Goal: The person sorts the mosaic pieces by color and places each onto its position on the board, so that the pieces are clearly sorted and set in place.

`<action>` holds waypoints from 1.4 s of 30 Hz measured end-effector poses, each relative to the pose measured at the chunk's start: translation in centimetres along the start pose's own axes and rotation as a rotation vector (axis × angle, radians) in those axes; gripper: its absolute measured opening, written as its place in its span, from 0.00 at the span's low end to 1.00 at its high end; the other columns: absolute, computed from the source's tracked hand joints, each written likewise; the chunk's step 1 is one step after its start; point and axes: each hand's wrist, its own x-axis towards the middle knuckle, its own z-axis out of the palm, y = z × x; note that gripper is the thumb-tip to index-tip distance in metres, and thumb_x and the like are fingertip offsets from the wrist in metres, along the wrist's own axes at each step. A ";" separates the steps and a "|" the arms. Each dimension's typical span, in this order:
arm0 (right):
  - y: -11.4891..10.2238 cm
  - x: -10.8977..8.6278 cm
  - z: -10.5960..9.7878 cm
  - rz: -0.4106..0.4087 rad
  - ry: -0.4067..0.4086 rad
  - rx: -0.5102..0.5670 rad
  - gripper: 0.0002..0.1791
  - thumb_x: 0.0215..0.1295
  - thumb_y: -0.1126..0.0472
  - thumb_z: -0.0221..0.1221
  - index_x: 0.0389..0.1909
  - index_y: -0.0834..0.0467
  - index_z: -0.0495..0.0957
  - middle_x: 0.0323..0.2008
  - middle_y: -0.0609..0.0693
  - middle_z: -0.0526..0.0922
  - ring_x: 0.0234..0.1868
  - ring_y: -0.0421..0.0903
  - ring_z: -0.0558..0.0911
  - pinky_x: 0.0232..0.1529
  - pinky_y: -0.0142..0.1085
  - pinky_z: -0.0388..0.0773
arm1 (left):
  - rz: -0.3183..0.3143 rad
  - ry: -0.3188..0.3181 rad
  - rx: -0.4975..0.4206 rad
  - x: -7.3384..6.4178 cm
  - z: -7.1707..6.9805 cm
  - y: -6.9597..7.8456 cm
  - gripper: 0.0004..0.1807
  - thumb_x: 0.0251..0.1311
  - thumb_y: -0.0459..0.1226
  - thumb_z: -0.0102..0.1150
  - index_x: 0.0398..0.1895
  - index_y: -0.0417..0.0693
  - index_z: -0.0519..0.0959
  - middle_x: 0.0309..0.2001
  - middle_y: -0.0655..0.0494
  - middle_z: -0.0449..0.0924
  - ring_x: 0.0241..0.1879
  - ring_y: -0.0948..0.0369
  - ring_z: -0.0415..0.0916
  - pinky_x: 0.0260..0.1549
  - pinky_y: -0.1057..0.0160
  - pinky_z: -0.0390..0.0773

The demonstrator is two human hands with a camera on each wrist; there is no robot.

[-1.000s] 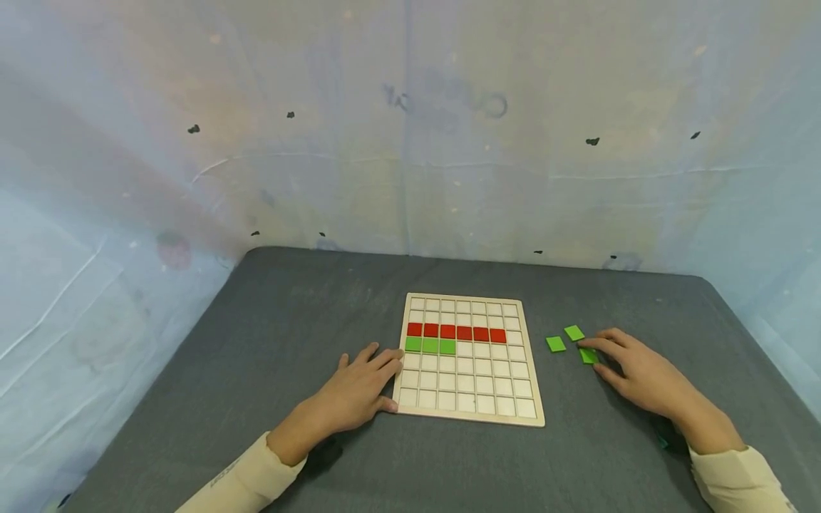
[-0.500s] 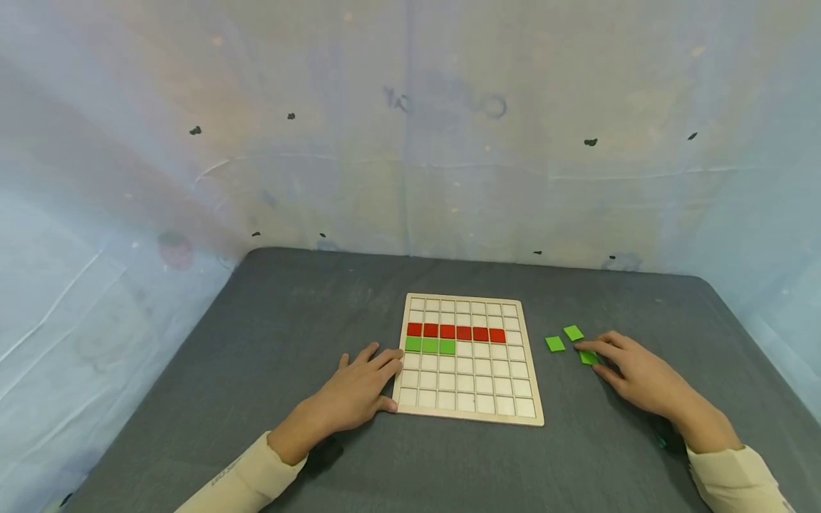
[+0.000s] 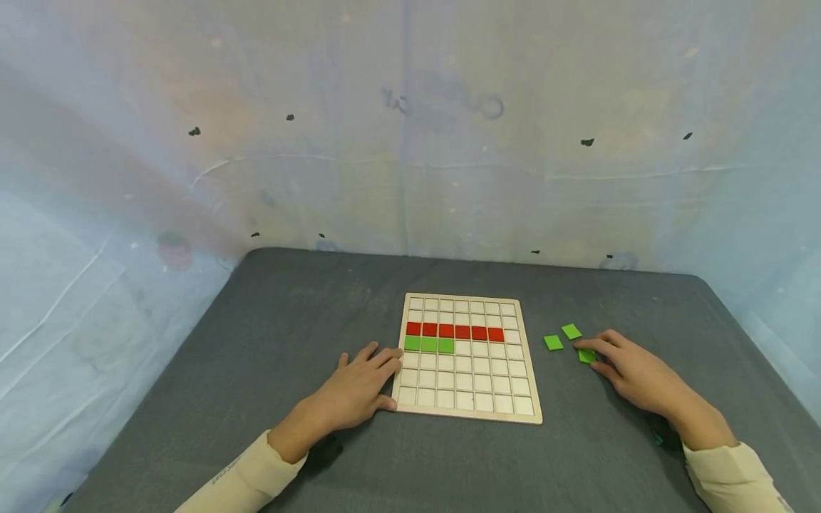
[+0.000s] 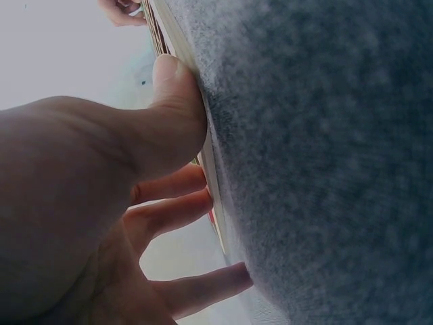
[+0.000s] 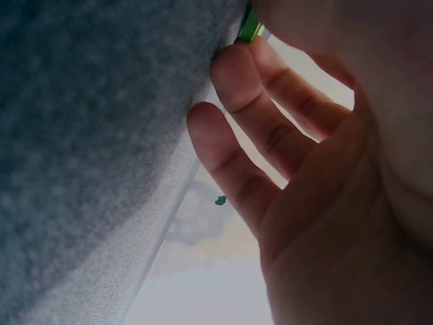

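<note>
A square wooden grid board (image 3: pixel 532 420) lies on the table, a row of red tiles (image 3: pixel 446 330) above a shorter row of green tiles (image 3: pixel 430 344) in its cells. My left hand (image 3: pixel 353 390) rests at its left edge, fingers spread; in the left wrist view the thumb (image 4: pixel 177 101) and two fingertips touch that edge. Right of the board, my right hand (image 3: pixel 641 374) pinches a green tile (image 3: pixel 586 356) between thumb and index finger, low over the cloth. The right wrist view shows only a bit of this green tile (image 5: pixel 249 28), the rest hidden by the hand.
Two loose green tiles, one nearer the board (image 3: pixel 554 343) and one farther back (image 3: pixel 571 331), lie beside the right fingertips. The table (image 3: pixel 308 299) has a dark grey cover. A pale, marked sheet (image 3: pixel 410 178) hangs behind it and at the sides.
Almost everything stays in place. The view shifts very slightly; the right thumb and index finger remain at the same green tile, and the left hand stays at the board's edge.
</note>
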 end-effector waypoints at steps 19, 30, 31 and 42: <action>-0.2 0.2 -0.2 -0.025 0.033 0.041 0.22 0.65 0.66 0.63 0.60 0.48 0.77 0.48 0.45 0.76 0.38 0.34 0.77 0.33 0.35 0.74 | 0.001 0.005 -0.001 0.1 0.0 0.0 0.33 0.57 0.52 0.66 0.65 0.53 0.72 0.72 0.58 0.65 0.72 0.41 0.60 0.55 0.23 0.65; -0.8 0.3 0.0 -0.056 0.057 0.031 0.24 0.64 0.66 0.65 0.60 0.48 0.78 0.51 0.46 0.76 0.40 0.40 0.82 0.33 0.35 0.78 | 0.017 0.003 0.013 0.2 -0.1 0.0 0.33 0.57 0.53 0.65 0.65 0.53 0.72 0.72 0.58 0.65 0.72 0.41 0.60 0.55 0.23 0.66; -0.9 0.3 0.0 -0.059 0.058 0.028 0.24 0.63 0.66 0.65 0.59 0.48 0.78 0.51 0.46 0.76 0.41 0.42 0.82 0.33 0.35 0.78 | 0.016 0.002 0.013 0.2 -0.1 0.0 0.33 0.57 0.53 0.65 0.65 0.53 0.72 0.72 0.58 0.65 0.72 0.41 0.60 0.55 0.23 0.66; -2.4 1.4 0.4 -0.060 0.001 0.022 0.23 0.64 0.63 0.65 0.59 0.46 0.78 0.48 0.44 0.76 0.38 0.38 0.81 0.30 0.32 0.76 | 0.009 0.002 0.016 0.1 0.2 -0.1 0.34 0.56 0.53 0.66 0.65 0.54 0.72 0.72 0.57 0.65 0.72 0.40 0.60 0.54 0.23 0.66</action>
